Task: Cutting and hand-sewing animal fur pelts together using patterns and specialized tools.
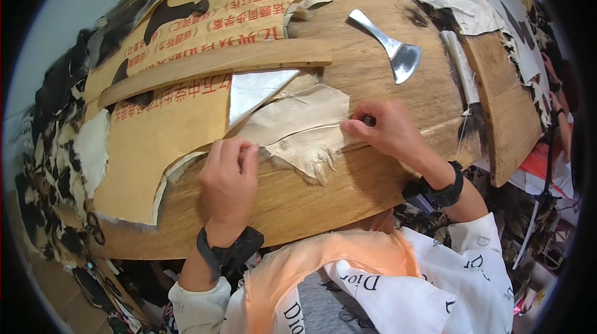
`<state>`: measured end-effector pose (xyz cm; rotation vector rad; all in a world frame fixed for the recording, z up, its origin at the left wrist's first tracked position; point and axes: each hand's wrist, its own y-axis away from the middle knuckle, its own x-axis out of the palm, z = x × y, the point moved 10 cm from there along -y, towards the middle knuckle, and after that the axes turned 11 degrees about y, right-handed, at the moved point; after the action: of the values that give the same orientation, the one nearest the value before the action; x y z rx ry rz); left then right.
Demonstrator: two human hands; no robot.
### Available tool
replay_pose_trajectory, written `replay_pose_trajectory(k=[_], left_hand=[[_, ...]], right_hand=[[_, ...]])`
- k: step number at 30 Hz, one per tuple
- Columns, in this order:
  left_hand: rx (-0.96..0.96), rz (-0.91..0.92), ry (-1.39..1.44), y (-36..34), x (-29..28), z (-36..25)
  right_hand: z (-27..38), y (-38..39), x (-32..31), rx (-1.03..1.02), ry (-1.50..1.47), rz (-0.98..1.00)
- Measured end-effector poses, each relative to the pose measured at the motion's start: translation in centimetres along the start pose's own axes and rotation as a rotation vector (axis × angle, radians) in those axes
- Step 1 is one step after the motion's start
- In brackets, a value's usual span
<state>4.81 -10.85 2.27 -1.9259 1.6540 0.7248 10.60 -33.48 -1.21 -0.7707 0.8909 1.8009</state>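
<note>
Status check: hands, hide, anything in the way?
Left hand and right hand at opposite ends of the pale hide. Line across it, seam or cut unclear. Bladed tool beyond, clear of both hands.

The right hand (390, 129) touched the pale hide (305, 113), the left hand (229, 175) near it. A metal blade (407, 62) lay on the counter (311, 210).

Bright light glints off a metal blade (407, 62) at far right, leaving soft shadow beneath the right hand (387, 126); fisheye distortion bows the tabletop (311, 216).
</note>
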Motion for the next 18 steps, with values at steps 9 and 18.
replay_pose_trajectory(k=[9, 18], left_hand=[[0.312, 0.118, 0.244, -1.4, 4.9, -3.1], [0.268, 0.122, 0.215, -1.4, 5.1, -2.8]], right_hand=[[-0.6, 0.1, -0.1, 0.047, 0.059, -0.010], [6.9, 2.0, -3.3, -0.499, 0.366, -0.520]])
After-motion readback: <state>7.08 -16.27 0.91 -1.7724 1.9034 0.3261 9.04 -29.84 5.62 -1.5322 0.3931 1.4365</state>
